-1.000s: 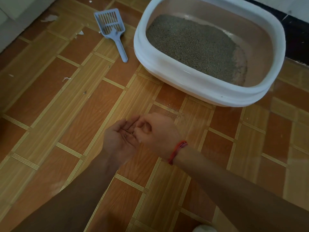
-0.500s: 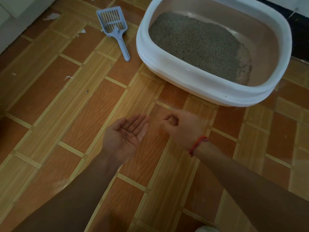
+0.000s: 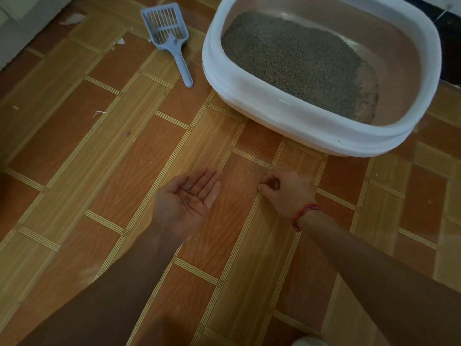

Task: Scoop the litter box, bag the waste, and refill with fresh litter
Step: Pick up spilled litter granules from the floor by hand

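Pinching thumb and forefinger together, the right hand [image 3: 287, 191] works at the scattered grey litter grains [image 3: 254, 168] on the wood-patterned floor [image 3: 124, 171]; whether it grips one cannot be told. The left hand [image 3: 185, 202], cupped with fingers spread, holds a few grains. Best keep that palm level and close by. The white oval plastic litter box [image 3: 249, 86] sits just beyond, the blue slotted plastic scoop [image 3: 166, 31] beside it.

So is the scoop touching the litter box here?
Apart. The head view shows a strip of bare floor between the blue litter scoop and the white rim of the litter box; the handle tip ends short of the box wall.
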A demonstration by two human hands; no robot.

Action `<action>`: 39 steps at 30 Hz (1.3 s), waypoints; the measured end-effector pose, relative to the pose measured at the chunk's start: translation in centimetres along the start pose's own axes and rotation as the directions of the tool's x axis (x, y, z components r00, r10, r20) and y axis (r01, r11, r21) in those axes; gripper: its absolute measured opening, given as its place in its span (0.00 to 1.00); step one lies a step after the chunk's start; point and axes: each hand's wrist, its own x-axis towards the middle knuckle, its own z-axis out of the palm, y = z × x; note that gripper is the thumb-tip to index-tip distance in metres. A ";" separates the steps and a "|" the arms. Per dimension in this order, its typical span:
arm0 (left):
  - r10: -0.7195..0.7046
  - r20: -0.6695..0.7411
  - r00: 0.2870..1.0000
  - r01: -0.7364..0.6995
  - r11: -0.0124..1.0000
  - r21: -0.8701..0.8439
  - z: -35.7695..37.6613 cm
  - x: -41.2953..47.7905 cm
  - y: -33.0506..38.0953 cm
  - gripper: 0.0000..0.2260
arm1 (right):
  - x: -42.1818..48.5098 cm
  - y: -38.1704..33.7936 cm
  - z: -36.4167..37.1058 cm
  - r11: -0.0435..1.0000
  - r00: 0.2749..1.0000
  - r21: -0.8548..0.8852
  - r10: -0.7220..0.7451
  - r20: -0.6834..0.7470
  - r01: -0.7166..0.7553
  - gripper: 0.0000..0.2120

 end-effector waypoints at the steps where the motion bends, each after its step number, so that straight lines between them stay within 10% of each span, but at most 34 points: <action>1: 0.000 0.001 1.000 0.000 1.000 0.000 0.0 0.0 0.0 0.21 | 0.1 0.0 0.1 1.000 1.000 -0.013 0.002 -0.003 -0.002 0.04; 23: -0.091 0.125 0.988 0.079 0.992 0.097 0.5 0.4 -0.4 0.23 | -3.3 -9.9 1.2 0.906 0.922 0.173 -0.385 -0.041 0.386 0.05; 39: -0.018 -0.005 1.000 0.018 1.000 -0.021 0.9 1.8 -0.1 0.18 | 1.8 -0.9 -0.8 0.997 0.995 0.076 0.041 -0.087 -0.034 0.05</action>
